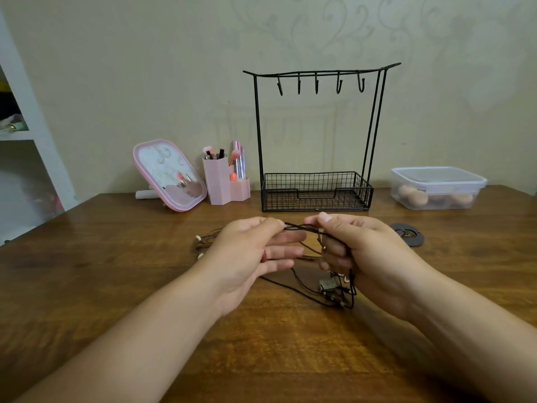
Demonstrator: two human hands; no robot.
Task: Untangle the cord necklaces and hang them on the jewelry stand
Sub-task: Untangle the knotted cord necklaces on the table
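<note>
Head view, cords pinched btwn hands

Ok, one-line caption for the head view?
Both hands, left hand and right hand, pinch tangled cord necklaces before the empty jewelry stand.

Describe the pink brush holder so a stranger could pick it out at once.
Start at the tall black wire jewelry stand at the back of the wooden table. Just left of its basket stands the pink brush holder, with the tilted pink mirror on its other side. Unlike the mirror, it is an upright stepped cup with makeup brushes sticking out.
</note>
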